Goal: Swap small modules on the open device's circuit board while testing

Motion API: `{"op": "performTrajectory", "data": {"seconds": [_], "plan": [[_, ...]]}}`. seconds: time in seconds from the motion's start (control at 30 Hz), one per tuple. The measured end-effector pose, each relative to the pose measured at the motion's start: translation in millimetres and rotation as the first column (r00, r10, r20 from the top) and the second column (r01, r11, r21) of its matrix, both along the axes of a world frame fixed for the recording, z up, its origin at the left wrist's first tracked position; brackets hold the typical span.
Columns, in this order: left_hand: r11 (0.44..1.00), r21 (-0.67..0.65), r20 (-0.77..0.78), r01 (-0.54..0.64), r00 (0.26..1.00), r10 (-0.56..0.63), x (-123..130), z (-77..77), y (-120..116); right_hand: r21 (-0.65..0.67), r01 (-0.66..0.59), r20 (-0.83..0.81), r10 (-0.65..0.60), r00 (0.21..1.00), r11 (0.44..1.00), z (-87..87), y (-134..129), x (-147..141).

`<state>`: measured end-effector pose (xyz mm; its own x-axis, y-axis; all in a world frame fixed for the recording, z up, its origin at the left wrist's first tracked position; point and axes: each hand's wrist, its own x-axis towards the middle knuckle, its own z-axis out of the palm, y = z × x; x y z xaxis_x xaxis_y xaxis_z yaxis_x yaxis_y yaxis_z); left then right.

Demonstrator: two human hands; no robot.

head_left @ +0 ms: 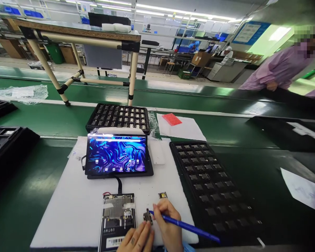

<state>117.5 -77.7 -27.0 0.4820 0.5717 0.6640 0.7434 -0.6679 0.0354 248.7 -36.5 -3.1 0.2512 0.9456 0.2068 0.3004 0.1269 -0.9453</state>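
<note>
My right hand (168, 224) grips a blue pen-like tool (189, 228), its tip touching a small dark camera module (147, 217) on the white foam mat (68, 210). My left hand (136, 239) rests fingers-down beside that module, at the edge of an open circuit board (117, 217). A cable runs from the board up to a lit tablet (117, 155) propped on a stand. Another small module (162, 195) lies just above my right hand.
A black tray of small parts (212, 185) sits right of the mat, another (118, 117) behind the tablet. A red pad (171, 119) lies on white paper. More black trays are at far left. A person in a pink coat (278, 70) leans in at the upper right.
</note>
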Motion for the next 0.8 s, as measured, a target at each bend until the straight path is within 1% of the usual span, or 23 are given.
{"op": "performTrajectory", "data": {"seconds": [0.07, 0.17, 0.3, 0.47, 0.6, 0.73, 0.8], "plan": [[1.000, -0.004, 0.000, 0.003, 1.000, -0.003, 1, 0.4, 0, -0.003, 0.040, 0.056, -0.040, 0.998, 0.999, -2.7, 0, 0], [1.000, -0.008, -0.004, 0.006, 1.000, -0.006, 0, 0.8, -1, -0.006, 0.065, 0.109, -0.064, 0.992, 0.998, -7.2, 0, 1], [1.000, 0.004, 0.014, -0.005, 1.000, 0.005, 1, -2.2, 0, 0.005, 0.065, 0.167, -0.065, 0.984, 0.998, -10.0, -1, 0], [0.999, 0.034, 0.012, 0.023, 1.000, -0.024, 1, -9.9, 1, 0.025, 0.065, 0.187, -0.068, 0.980, 0.998, -10.6, 1, -3], [0.999, 0.043, -0.012, 0.033, 0.999, -0.033, -1, -16.9, -2, 0.028, 0.085, 0.146, -0.088, 0.985, 0.996, -10.8, -1, -3], [0.999, 0.032, -0.018, 0.044, 0.999, -0.043, -3, -23.2, -3, -0.002, 0.083, 0.044, -0.083, 0.996, 0.997, -8.2, -3, 0], [0.998, 0.031, 0.000, 0.053, 0.999, -0.053, -3, -24.5, -3, -0.020, 0.095, -0.088, -0.096, 0.991, 0.995, -6.1, -2, 3]]}}
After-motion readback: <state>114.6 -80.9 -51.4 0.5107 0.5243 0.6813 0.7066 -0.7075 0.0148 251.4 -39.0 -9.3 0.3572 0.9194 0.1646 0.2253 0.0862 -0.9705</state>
